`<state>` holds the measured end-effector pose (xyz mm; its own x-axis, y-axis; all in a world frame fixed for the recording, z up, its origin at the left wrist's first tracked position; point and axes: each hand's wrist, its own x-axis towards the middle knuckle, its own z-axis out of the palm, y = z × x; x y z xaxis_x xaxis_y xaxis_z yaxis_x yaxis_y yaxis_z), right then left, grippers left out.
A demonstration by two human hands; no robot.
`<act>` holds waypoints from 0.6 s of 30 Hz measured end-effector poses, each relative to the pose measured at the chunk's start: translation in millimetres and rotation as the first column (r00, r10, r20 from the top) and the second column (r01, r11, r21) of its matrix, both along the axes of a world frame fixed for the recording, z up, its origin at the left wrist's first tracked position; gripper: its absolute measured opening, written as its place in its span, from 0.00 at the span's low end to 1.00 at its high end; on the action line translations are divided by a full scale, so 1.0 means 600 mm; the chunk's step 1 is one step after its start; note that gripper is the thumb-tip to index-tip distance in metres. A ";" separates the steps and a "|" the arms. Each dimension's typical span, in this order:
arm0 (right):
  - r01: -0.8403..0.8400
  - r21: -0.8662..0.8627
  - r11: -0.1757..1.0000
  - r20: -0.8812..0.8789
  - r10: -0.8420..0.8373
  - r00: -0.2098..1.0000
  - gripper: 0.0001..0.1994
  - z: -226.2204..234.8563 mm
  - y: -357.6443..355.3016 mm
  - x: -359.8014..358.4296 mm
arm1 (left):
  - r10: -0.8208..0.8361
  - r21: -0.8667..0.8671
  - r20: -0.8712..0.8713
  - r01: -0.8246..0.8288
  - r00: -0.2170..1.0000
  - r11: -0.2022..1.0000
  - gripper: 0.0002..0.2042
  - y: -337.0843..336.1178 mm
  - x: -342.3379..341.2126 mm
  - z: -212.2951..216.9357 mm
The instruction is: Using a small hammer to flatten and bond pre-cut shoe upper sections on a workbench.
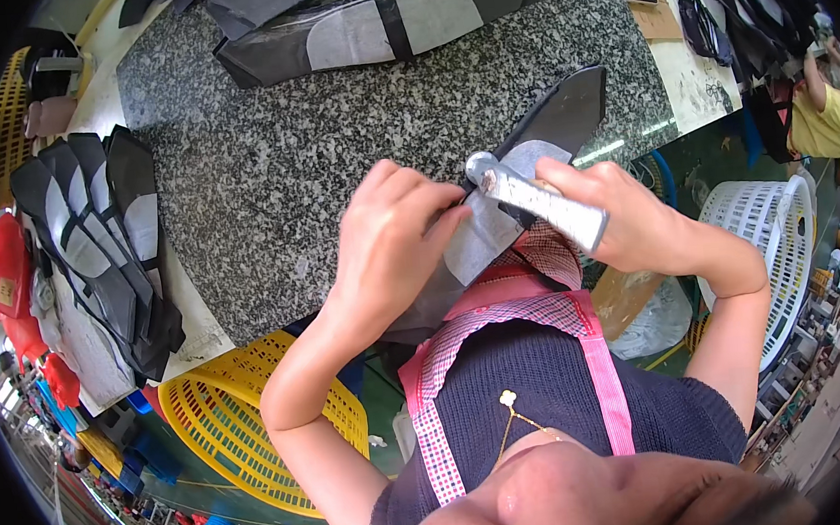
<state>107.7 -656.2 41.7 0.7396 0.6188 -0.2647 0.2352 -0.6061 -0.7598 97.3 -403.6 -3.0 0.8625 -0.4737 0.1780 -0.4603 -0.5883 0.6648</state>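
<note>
My right hand (624,217) is closed around a metal hammer (543,198). The hammer's rounded silver end is next to my left fingertips, and my grip hides part of its handle. Below it lies a long dark flat piece (561,113) with light grey patches, slanting across the front edge of the speckled stone slab (237,198). With thumb and forefinger pinched together, my left hand (388,235) holds the edge of this piece near its middle. The lower end of the piece runs under my left forearm, over my pink checked apron (512,300).
More dark pieces with grey patches (392,28) lie at the slab's far side. A fanned stack of similar pieces (93,239) sits at the left. Yellow basket (255,424) stands below left, white basket (760,255) at right. A person in yellow (828,122) is at far right.
</note>
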 end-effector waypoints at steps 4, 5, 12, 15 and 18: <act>0.056 -0.021 0.998 -0.038 -0.057 0.998 0.13 0.008 -0.002 0.015 | 0.021 0.018 0.032 -0.022 0.999 1.000 0.09 0.008 -0.023 -0.006; 0.050 -0.021 0.999 -0.041 -0.050 0.998 0.13 0.007 0.001 0.010 | 0.006 0.044 0.130 -0.012 0.992 0.999 0.10 0.006 -0.033 -0.011; -0.044 -0.072 0.996 -0.009 0.043 0.999 0.09 0.004 0.022 -0.008 | -0.066 0.080 0.075 0.060 0.995 0.995 0.12 0.025 -0.036 0.003; -0.038 -0.015 0.999 -0.133 0.035 0.990 0.08 0.023 0.028 0.013 | 0.008 0.087 -0.036 -0.005 0.999 0.996 0.13 0.024 -0.060 0.005; -0.011 0.086 0.996 0.142 -0.001 0.990 0.08 0.027 0.030 0.009 | -0.051 0.148 0.149 0.029 0.988 0.989 0.16 0.018 -0.075 0.000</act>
<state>113.3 -638.1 57.7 0.7628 0.6385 -0.1022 0.3475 -0.5381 -0.7679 52.2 -392.6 -2.9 0.8107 -0.5375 0.2321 -0.5742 -0.6525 0.4946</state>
